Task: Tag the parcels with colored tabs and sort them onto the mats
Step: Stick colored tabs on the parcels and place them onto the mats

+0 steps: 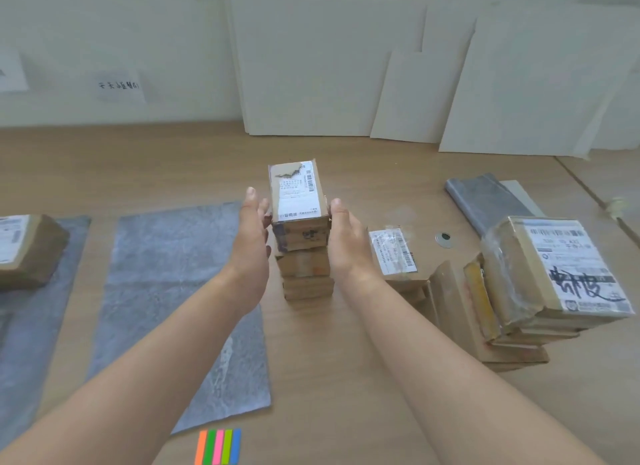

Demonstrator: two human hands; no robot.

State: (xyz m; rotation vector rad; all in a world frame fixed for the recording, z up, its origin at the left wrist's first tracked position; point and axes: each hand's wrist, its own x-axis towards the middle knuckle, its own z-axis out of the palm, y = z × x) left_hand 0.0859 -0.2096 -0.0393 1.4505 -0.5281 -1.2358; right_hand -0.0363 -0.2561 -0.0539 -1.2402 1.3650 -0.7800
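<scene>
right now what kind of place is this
Likely a makeshift parcel-sorting station on a wooden table: stacks of labelled cardboard parcels, grey mats laid out flat, and a strip of colored tabs at the near edge.

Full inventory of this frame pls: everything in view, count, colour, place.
parcel stack: 1, brown, table centre
top parcel: 1, brown, white label, atop stack
mats: 2, grey, table's left half
parcel on mat: 1, brown, leftmost mat
flat parcel: 1, brown, white label, right of stack
parcel pile: 1, brown, far right
colored tabs: 5, orange, green, pink, lime, blue, near edge
grey sheet: 1, grey, behind pile
white boards: several, white, against back wall
left hand: 1, fingers straight, left of top parcel
right hand: 1, beside top parcel's right side
</scene>
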